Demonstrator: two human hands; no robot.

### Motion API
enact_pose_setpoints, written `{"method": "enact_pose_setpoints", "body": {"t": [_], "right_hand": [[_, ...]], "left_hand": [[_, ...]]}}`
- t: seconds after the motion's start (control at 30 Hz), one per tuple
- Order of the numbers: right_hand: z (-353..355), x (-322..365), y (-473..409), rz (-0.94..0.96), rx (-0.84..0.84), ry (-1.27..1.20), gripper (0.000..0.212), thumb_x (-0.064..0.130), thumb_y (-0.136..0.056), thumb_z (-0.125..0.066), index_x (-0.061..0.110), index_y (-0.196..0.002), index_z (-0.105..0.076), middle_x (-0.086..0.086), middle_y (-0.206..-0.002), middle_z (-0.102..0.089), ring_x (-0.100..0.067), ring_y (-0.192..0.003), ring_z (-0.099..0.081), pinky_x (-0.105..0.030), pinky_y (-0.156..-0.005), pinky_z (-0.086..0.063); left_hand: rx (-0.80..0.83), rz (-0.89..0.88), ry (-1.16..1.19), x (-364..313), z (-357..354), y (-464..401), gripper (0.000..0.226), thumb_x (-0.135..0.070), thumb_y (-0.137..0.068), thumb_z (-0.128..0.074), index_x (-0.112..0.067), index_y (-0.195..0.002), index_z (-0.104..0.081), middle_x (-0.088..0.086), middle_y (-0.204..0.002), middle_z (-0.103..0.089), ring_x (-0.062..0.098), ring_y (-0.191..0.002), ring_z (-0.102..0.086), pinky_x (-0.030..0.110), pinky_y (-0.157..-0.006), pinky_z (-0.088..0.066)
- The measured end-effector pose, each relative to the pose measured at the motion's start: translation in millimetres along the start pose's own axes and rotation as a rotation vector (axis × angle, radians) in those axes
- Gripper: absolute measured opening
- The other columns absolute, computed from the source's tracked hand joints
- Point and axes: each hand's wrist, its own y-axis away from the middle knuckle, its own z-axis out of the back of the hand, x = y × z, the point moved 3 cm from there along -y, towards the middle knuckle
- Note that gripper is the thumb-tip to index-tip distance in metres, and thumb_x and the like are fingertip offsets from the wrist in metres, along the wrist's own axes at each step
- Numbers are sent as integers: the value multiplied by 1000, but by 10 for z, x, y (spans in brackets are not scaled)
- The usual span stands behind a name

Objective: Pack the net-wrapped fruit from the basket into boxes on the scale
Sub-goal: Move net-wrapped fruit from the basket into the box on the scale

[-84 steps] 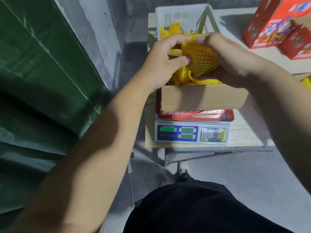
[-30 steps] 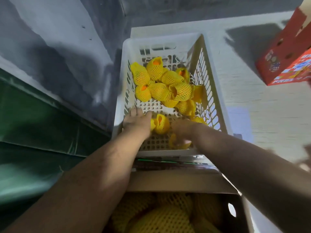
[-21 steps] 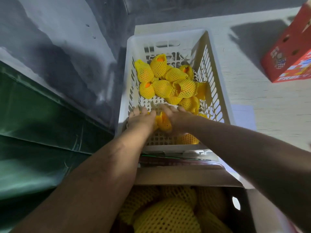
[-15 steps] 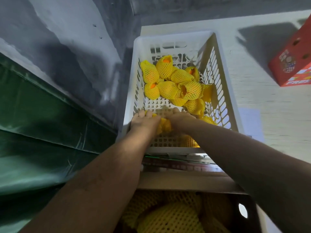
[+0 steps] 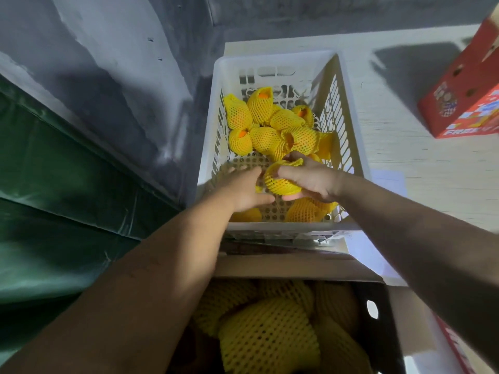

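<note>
Raised since half a second ago: one net-wrapped fruit, then low on the basket floor between both hands, now lifted clear of it near the basket's near end.

Item, held fruit: yellow foam net, open collar turned up. Right hand holds it, fingers curled over its far side, thumb beneath. Left hand lies just beside it on the left, fingers nearly straight and reaching toward the net, thumb extended below it; whether this grip actually touches the net cannot be told.

Item, basket: white slotted plastic, standing at the desk's left edge. Loose fruits in the same yellow netting are heaped toward its far end, orange skin showing at three open collars. Two more netted fruits lie at the near wall, one under the left wrist, one under the right wrist.

Item, cardboard box: open, just nearer than the basket, its far flap up against the basket's near wall. Packed netted fruits fill it, in shadow.

Item, desk: pale wood grain, sunlit.

Item, red printed carton: at the desk's far right, well apart from the basket.

Item, grey wall and green sheet: left of the desk.
</note>
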Motion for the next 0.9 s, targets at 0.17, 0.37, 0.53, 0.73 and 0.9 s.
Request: {"method": "enact_pose_setpoints", "body": {"t": [0.17, 0.37, 0.53, 0.73, 0.9], "right_hand": [[-38, 369, 511, 137, 4, -144, 79, 35, -53, -88, 25, -127, -62, -11, -135, -63, -27, -114, -69, -39, -76, -63], [-172, 762, 1379, 272, 30, -169, 62, 54, -71, -83, 25, -123, -63, -4, -103, -79, -21, -92, -78, -37, -71, -62], [-551, 823, 2125, 353, -14, -39, 54, 68, -71, -77, 30, -110, -76, -1, -107, -79, -16, -95, -77, -31, -71, -59], [-1086, 465, 2854, 295, 172, -103, 43, 53, -79, -77, 36, -118, -75, 0, -122, -76, -19, -107, -75, -26, -73, -60], [-1439, 77, 3167, 216, 241, -416, 37, 46, -89, -73, 26, -120, -76, -4, -131, -72, -34, -116, -71, -43, -91, -61]], "left_hand": [[-104, -194, 443, -350, 351, 309, 42, -14, -89, -81, -24, -124, -61, -11, -105, -70, 18, -106, -69, 35, -86, -55], [-324, -263, 801, -508, 563, 1291, 39, -48, -81, -82, -25, -111, -73, -4, -104, -79, 17, -101, -75, 44, -90, -61], [-529, -219, 1022, -522, 329, 2023, 56, -76, -77, -74, -37, -118, -74, -7, -115, -78, 17, -108, -74, 53, -98, -58], [-561, -275, 1376, -290, 89, 2652, 44, -51, -84, -81, -18, -112, -72, 18, -121, -74, 38, -116, -70, 64, -103, -53], [-592, -275, 1291, -276, -81, 3125, 31, -33, -100, -69, -13, -123, -66, 7, -122, -74, 25, -119, -69, 55, -106, -54]]}}
